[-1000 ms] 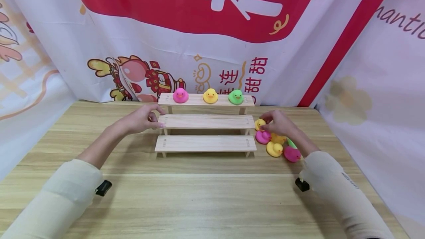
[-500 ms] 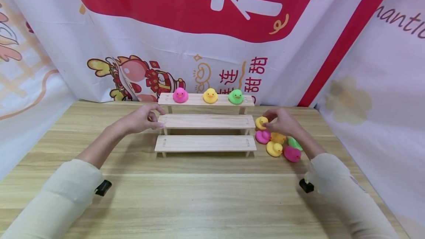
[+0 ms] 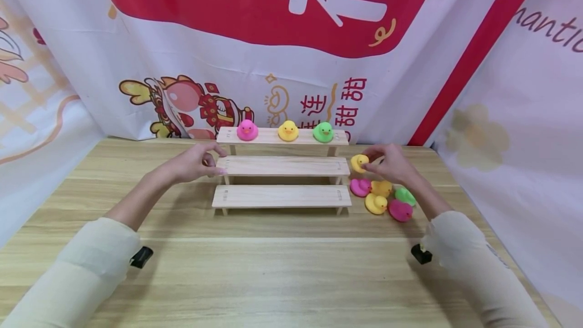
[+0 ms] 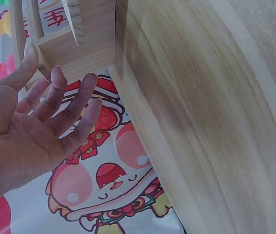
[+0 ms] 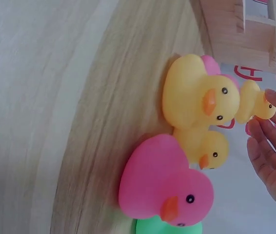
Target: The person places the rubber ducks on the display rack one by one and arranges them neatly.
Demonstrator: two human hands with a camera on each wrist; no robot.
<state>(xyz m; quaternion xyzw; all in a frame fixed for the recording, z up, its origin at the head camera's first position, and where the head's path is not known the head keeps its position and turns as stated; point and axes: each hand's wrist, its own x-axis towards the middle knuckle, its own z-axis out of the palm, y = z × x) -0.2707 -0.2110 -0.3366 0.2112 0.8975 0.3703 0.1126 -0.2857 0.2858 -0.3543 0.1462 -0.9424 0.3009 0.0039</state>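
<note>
A three-tier wooden stand [image 3: 282, 166] stands on the table. My left hand [image 3: 196, 162] holds the left end of its middle tier between thumb and forefinger; in the left wrist view the thumb [image 4: 23, 68] lies on the wood and the other fingers spread loosely. Beside the middle tier's right end, my right hand [image 3: 389, 165] pinches a yellow rubber duck [image 3: 358, 162] by its head, above the table. In the right wrist view this duck [image 5: 249, 100] shows between thumb and fingers. The top tier bears a pink duck [image 3: 247, 130], a yellow duck [image 3: 288, 131] and a green duck [image 3: 324, 132].
Right of the stand several ducks lie close together: a pink duck [image 3: 360, 187], an orange-yellow duck [image 3: 381, 188], a yellow duck [image 3: 376, 204], a darker pink duck [image 3: 401, 210] and a green duck [image 3: 405, 196]. A printed cloth [image 3: 246, 65] hangs behind the table.
My right hand has lifted the yellow duck slightly up and away from the pile. More of the green duck shows now. The left hand has stayed in place.
</note>
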